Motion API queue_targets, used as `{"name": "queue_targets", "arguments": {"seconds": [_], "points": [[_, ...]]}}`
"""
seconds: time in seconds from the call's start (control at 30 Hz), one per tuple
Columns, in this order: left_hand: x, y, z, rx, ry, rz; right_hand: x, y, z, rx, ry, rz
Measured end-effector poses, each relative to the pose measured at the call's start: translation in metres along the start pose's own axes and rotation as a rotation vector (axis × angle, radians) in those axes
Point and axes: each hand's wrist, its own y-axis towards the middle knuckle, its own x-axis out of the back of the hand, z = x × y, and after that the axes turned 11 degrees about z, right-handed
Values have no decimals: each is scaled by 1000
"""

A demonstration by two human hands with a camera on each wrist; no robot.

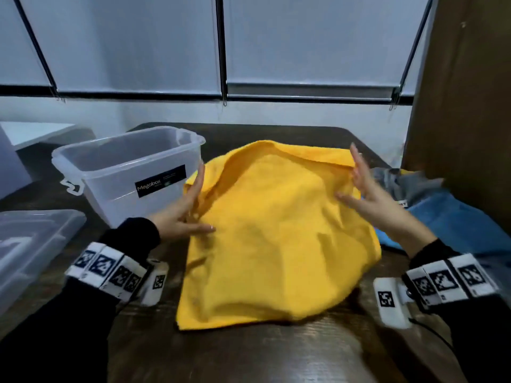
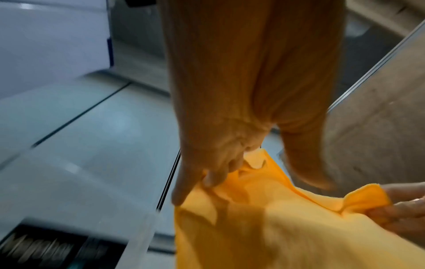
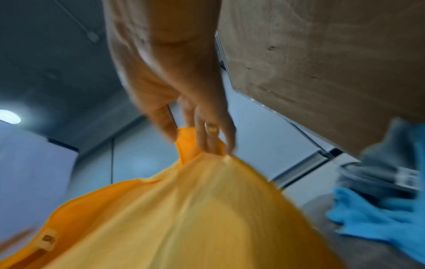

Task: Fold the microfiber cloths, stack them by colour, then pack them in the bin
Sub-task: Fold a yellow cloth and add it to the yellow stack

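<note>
A large yellow microfiber cloth (image 1: 276,233) billows above the dark table, its near edge lying on the wood. My left hand (image 1: 190,205) pinches its far left edge; the left wrist view shows the left hand (image 2: 207,178) with fingers curled round a fold of the yellow cloth (image 2: 276,227). My right hand (image 1: 362,189) holds the far right corner. In the right wrist view the right hand (image 3: 202,138) pinches the bunched yellow cloth (image 3: 184,218) between thumb and fingers. The clear plastic bin (image 1: 124,167) stands open just left of the cloth, with nothing visible inside.
A blue cloth (image 1: 456,225) and a grey cloth (image 1: 409,183) lie crumpled at the table's right side, also seen as blue cloth (image 3: 372,218) and grey cloth (image 3: 379,163). The bin's clear lid (image 1: 27,244) lies at the left. A brown panel (image 1: 464,106) rises at the right.
</note>
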Motion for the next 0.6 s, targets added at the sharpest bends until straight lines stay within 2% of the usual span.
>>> {"name": "queue_targets", "arguments": {"seconds": [0.1, 0.2, 0.27, 0.33, 0.4, 0.5, 0.6], "points": [[-24, 7, 6, 149, 30, 193, -13, -2, -17, -153, -191, 247], [-37, 11, -7, 295, 38, 470, -24, -7, -18, -393, -463, 555], [-46, 11, -22, 326, 34, 612, -35, -12, -11, -505, -513, 732], [-59, 12, -36, 314, 99, 704, -49, -14, -2, -531, -547, 854], [-71, 13, -46, 318, 237, 783, -60, -15, 5, -533, -651, 915], [-76, 12, -53, 370, 359, 827, -68, -17, 12, -530, -803, 912], [-68, 11, -46, 406, 373, 833, -69, -20, 16, -513, -786, 917]]}}
